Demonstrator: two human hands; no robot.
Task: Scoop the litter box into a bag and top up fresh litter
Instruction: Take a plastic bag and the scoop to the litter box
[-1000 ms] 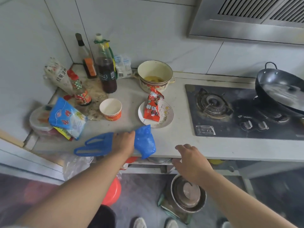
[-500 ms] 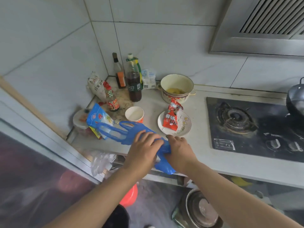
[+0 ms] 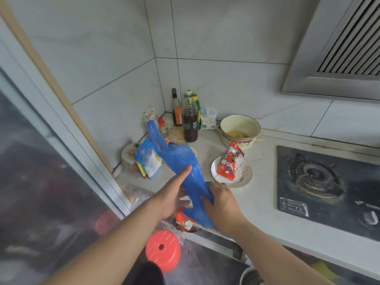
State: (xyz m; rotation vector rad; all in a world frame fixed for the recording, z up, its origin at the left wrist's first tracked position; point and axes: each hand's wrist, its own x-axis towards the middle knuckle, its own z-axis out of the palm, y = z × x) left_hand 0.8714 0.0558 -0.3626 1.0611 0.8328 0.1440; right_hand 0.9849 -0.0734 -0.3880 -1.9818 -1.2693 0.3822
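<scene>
1. A second ago the left hand (image 3: 171, 199) alone pinned the blue plastic bag (image 3: 181, 161) flat at the counter (image 3: 259, 204) edge while the right hand (image 3: 223, 204) reached in. Now the bag is lifted clear of the counter and hangs stretched between both hands, its handle loops pointing up and away from them.
2. The right hand grips the bag's lower part with curled fingers. The left hand lies against the bag's side with its fingers straight, touching rather than clenching. The hands are close together, parted only by the bag.
3. Judged from this, the bag is being shaken out or its mouth sought, an early step. No litter box, scoop or litter shows here, so scooping has not begun.
4. Just beyond the hands sit a plate (image 3: 246, 177) carrying a red snack packet (image 3: 228, 163), and a blue-and-white packet (image 3: 147, 159) to the left of the bag's upper part. Bottles and a cream pot (image 3: 239, 130) stand farther back in the corner.
5. The counter edge runs under the hands. A red stool (image 3: 162, 249) stands on the floor below them. Open room lies toward the person, off the counter, with a frame close on the left.
</scene>
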